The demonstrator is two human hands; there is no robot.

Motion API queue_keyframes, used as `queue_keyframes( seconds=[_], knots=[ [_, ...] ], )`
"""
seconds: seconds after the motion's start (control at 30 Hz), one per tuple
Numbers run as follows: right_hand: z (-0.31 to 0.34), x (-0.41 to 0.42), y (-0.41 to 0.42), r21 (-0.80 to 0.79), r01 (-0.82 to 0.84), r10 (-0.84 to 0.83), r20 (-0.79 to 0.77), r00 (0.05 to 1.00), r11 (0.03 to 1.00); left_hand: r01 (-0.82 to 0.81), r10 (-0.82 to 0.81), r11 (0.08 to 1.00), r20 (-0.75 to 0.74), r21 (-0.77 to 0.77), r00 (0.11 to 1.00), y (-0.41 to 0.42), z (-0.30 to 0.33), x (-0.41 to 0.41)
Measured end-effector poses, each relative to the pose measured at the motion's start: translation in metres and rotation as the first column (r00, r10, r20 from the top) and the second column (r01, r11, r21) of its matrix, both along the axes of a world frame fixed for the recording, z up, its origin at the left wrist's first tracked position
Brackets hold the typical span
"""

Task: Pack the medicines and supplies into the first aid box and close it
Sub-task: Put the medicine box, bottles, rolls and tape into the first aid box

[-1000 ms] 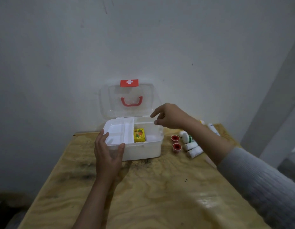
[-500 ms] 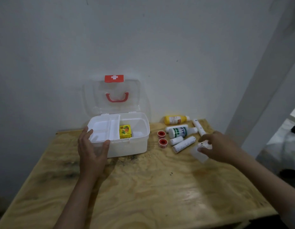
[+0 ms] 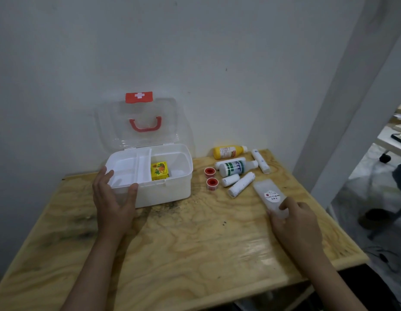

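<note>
The white first aid box [image 3: 170, 191] stands open on the wooden table, its clear lid [image 3: 136, 122] with red handle upright against the wall. A yellow carton [image 3: 159, 171] lies inside beside the white tray insert. My left hand [image 3: 114, 200] grips the box's front left corner. My right hand [image 3: 293, 218] closes on the near end of a translucent cling film pack [image 3: 268, 194] lying on the table. To the right of the box lie a yellow bottle [image 3: 228, 151], a white and green bottle [image 3: 235, 167], two red tape rolls [image 3: 210, 172] and several white bandage rolls [image 3: 242, 184].
The wooden table [image 3: 190, 250] ends at the right just past my right hand. A wall stands close behind the box. A white pillar [image 3: 343, 108] rises at the right, with chair legs and floor beyond it.
My right hand left the box rim, swung right over the supplies and came down on the cling film pack. My left hand stayed on the box. The view shifted right.
</note>
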State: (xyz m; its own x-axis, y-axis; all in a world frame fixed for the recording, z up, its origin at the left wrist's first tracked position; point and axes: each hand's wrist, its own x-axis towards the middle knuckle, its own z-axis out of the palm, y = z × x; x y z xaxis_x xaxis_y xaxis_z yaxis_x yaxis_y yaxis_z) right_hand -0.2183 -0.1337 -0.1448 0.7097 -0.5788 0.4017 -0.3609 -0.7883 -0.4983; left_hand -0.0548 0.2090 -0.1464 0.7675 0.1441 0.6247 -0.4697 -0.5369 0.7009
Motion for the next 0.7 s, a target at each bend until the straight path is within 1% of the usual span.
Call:
queue_keyframes(
  seconds=[0.1, 0.17, 0.2, 0.27, 0.33, 0.37, 0.43, 0.53, 0.6, 0.7],
  knots=[
    [0.006, -0.006, -0.003, 0.03, 0.033, -0.037, 0.116, 0.993, 0.999, 0.006, -0.006, 1.0, 0.005, 0.005, 1.0, 0.0, 0.0, -0.001],
    [0.018, -0.01, -0.003, 0.026, 0.018, -0.023, 0.208, 0.978, 0.999, 0.006, -0.006, 1.0, 0.009, 0.003, 1.0, -0.002, 0.0, -0.002],
    [0.027, -0.011, -0.002, 0.039, -0.013, 0.002, 0.263, 0.965, 0.999, 0.005, -0.005, 1.0, 0.009, 0.001, 1.0, -0.002, 0.0, -0.002],
    [0.049, -0.008, 0.004, 0.157, -0.118, 0.05, 0.379, 0.924, 0.981, 0.001, -0.001, 1.0, 0.009, 0.001, 1.0, -0.002, 0.0, -0.002],
    [0.073, 0.001, 0.016, 0.275, -0.257, 0.11, 0.457, 0.883, 0.926, 0.0, 0.0, 1.0, 0.009, 0.005, 1.0, -0.001, -0.001, -0.001],
    [0.085, 0.008, 0.022, 0.282, -0.321, 0.161, 0.472, 0.867, 0.904, 0.0, 0.0, 1.0, 0.006, 0.003, 1.0, -0.001, 0.0, -0.002],
    [0.107, 0.024, 0.034, 0.259, -0.427, 0.287, 0.442, 0.85, 0.866, -0.001, 0.0, 1.0, -0.008, -0.009, 1.0, -0.002, 0.001, -0.002],
    [0.138, 0.057, 0.055, 0.305, -0.564, 0.472, 0.325, 0.819, 0.768, -0.004, 0.004, 1.0, -0.005, -0.009, 1.0, 0.0, -0.002, 0.001],
    [0.15, 0.081, 0.07, 0.228, -0.598, 0.561, 0.211, 0.8, 0.768, -0.002, 0.002, 1.0, -0.012, -0.011, 1.0, 0.001, -0.004, 0.003],
    [0.156, 0.12, 0.096, 0.083, -0.634, 0.634, 0.032, 0.773, 0.769, 0.0, 0.0, 1.0, 0.004, -0.011, 1.0, 0.001, -0.003, 0.002]
  ],
)
